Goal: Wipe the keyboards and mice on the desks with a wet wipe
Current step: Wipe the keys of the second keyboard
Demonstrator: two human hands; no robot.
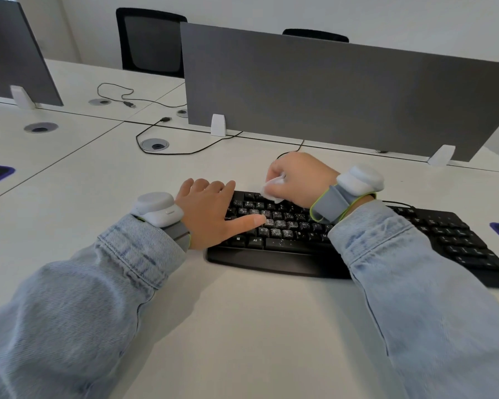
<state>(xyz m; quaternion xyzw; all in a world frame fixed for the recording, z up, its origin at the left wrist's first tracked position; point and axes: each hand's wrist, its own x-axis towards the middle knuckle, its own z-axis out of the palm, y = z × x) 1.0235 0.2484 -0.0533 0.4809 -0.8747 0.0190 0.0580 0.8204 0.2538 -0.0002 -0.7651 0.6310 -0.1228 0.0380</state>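
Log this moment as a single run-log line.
step: wiping keyboard | right hand: pinches wet wipe on top key rows | left hand: flat, steadying keyboard's left end | mouse: not in view

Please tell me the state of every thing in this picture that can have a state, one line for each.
keyboard: flat on the desk, its left keys look speckled
wet wipe: crumpled, pressed on the top key row
right hand: grips the wet wipe
left hand: fingers straight, rests on the keyboard's left end
USB cable: unplugged, loose on the desk
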